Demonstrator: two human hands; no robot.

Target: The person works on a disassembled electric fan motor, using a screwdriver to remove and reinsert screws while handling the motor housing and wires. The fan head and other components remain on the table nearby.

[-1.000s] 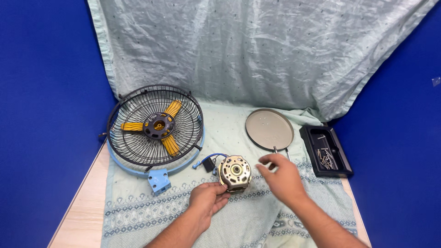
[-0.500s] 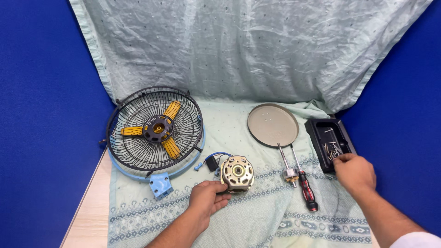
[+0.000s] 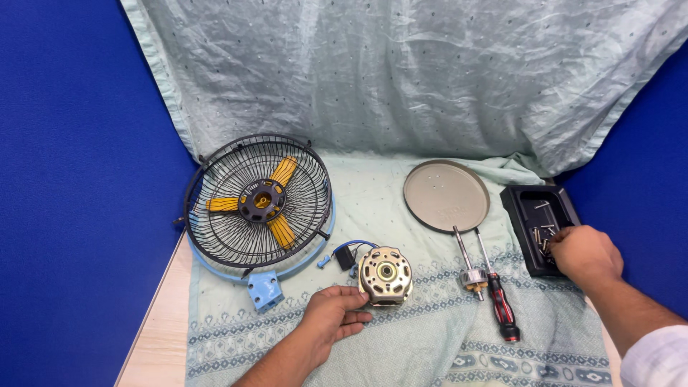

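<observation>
Right hand (image 3: 586, 255) deeper into black tray (image 3: 527, 209); brass-toned round motor (image 3: 385, 274).

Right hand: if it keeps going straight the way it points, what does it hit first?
The right hand points up-left into the black tray; its fingers are already at the loose screws there, so likely those first, though contact is unclear.

Deep blue walls (image 3: 64, 179) stand on both sides. A crinkly pale green cloth (image 3: 401, 79) hangs down the back and spreads over the table. The light wooden table (image 3: 161, 337) peeks out at the left edge.
</observation>
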